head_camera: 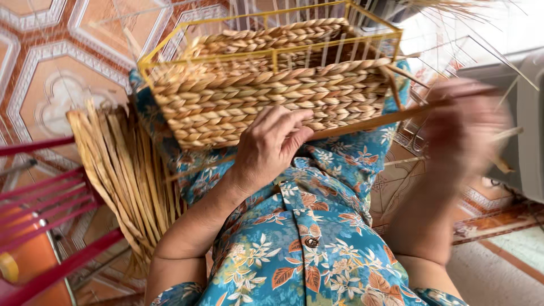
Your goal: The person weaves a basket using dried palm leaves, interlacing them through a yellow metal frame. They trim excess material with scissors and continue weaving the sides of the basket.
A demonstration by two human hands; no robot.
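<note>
A person is sitting with a half-woven basket resting on the lap, its nearer wall built of plaited straw-coloured braid and its upper part showing a bare yellow wire frame. The left hand is lying against the lower edge of the woven wall, fingers spread flat over the braid and the thumb tucked under it, pressing rather than gripping. The right hand is showing only as a blur beside the basket's right end; it is lying along a long flat strand that is running out from under the woven wall, but whether it is closed on that strand cannot be told. Thin upright spokes are rising through the frame and fanning out at the top right. A bundle of dried flat fibre is lying on the patterned tiled floor, just beside the person's left knee and touching the blue floral garment. Red metal bars are crossing the lower left corner, well apart from the basket.
</note>
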